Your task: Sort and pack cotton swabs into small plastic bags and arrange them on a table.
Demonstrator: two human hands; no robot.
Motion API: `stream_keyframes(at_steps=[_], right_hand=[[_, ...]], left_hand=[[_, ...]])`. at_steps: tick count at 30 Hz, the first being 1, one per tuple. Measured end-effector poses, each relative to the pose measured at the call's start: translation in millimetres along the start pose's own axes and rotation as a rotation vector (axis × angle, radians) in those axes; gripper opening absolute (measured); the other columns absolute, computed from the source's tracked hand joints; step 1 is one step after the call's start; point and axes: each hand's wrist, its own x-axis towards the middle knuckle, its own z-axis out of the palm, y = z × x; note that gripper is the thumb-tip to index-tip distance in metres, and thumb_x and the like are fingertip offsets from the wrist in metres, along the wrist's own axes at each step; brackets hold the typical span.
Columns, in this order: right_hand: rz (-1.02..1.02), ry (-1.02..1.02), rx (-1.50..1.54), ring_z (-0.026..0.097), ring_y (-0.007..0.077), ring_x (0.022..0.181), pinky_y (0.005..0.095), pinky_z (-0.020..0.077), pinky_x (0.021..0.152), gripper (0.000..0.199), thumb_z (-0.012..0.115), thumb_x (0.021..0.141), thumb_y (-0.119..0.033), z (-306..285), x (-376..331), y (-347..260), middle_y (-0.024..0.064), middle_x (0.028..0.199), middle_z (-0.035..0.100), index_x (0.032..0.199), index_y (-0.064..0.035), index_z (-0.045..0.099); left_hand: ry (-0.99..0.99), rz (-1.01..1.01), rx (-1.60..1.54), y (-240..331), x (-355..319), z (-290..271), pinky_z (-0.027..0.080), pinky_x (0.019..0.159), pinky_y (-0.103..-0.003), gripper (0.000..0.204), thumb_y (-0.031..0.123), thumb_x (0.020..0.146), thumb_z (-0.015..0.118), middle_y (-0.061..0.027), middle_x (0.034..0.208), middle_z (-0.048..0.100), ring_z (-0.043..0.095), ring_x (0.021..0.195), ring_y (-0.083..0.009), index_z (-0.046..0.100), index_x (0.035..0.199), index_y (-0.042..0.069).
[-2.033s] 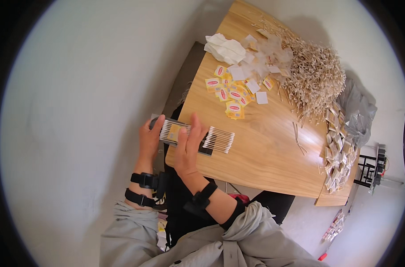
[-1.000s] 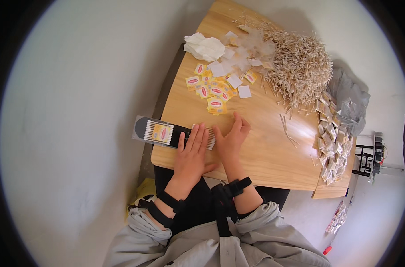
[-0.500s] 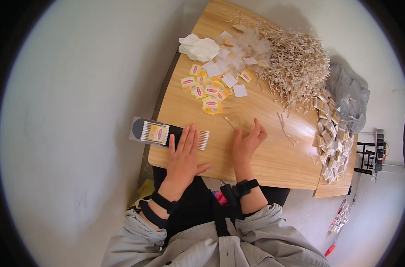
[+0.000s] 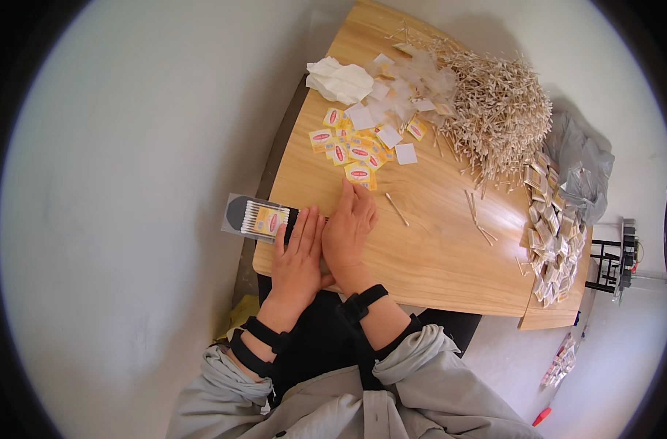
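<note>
A dark flat board [image 4: 238,210] at the table's left edge has a clear plastic sleeve [image 4: 232,224] over its far-left end. In the sleeve lie a row of cotton swabs [image 4: 252,217] and a yellow-and-white card [image 4: 273,219]. My left hand [image 4: 297,256] rests flat across the board, fingers stretched beside the card. Close against it on the right is my right hand [image 4: 350,230], held on edge with fingers extended and nothing visible in them. Between them, the second row of swabs is hidden by my hands.
Yellow cards [image 4: 355,150] lie scattered beyond my hands, near crumpled white paper [image 4: 339,80] and clear plastic sleeves [image 4: 425,77]. A big heap of swabs [image 4: 502,110], packed bundles [image 4: 553,241] and a grey plastic bag [image 4: 579,164] occupy the right side. A loose swab [image 4: 397,209] lies mid-table.
My right hand has moved left from the open table to beside my left hand, covering the swab row that showed there. The left hand has stayed over the board.
</note>
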Motion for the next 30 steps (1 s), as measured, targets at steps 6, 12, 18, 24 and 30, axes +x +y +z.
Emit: stream_keyframes(at_steps=[6,12,18,24,30], right_hand=[[-0.036,-0.033,-0.022,0.042,0.0329,0.123,0.0441,0.0275,0.105,0.046,0.053,0.086,-0.008,-1.1,2.4,-2.8,0.0156,0.127,0.047,0.132,-0.0026,0.05],[-0.059,-0.052,-0.008,0.043,0.0325,0.12,0.044,0.0277,0.106,0.046,0.051,0.084,-0.007,-3.4,3.6,-4.8,0.0151,0.126,0.047,0.13,-0.0019,0.05],[-0.06,-0.031,-0.015,0.044,0.0325,0.118,0.044,0.0277,0.106,0.044,0.051,0.084,-0.007,-1.2,4.1,-3.7,0.0148,0.123,0.049,0.128,-0.0014,0.052],[-0.064,-0.039,0.019,0.045,0.0317,0.117,0.0432,0.028,0.106,0.042,0.049,0.085,-0.004,1.0,3.9,-9.8,0.0139,0.122,0.05,0.127,-0.0012,0.052],[-0.085,-0.031,-0.016,0.045,0.031,0.116,0.0422,0.0294,0.105,0.041,0.048,0.085,-0.003,-1.2,5.9,-2.6,0.0134,0.118,0.05,0.126,-0.0023,0.053]], left_hand=[[-0.076,-0.046,0.005,-8.4,0.4,-17.0,0.007,0.117,-0.054,0.094,0.043,0.072,0.072,-0.0117,0.157,0.024,0.018,0.147,-0.0231,0.033,0.146,0.001],[0.02,0.065,0.207,-22.3,-3.1,-9.7,0.007,0.117,-0.055,0.088,0.042,0.076,0.07,-0.0093,0.157,0.025,0.018,0.147,-0.0211,0.035,0.145,0.002],[-0.05,0.013,0.034,-17.8,-3.6,-13.7,0.007,0.117,-0.055,0.096,0.046,0.07,0.074,-0.0088,0.157,0.025,0.019,0.147,-0.0197,0.035,0.145,0.002],[-0.1,0.004,-0.018,-20.5,-4.7,-25.1,0.008,0.117,-0.054,0.093,0.04,0.07,0.076,-0.0127,0.156,0.026,0.017,0.147,-0.0247,0.035,0.145,0.002],[0.416,-0.439,-0.328,-87.7,8.4,-37.7,0.033,0.106,-0.043,0.057,0.025,0.089,0.064,-0.0184,0.136,0.045,0.043,0.125,-0.0315,0.043,0.135,-0.001]])
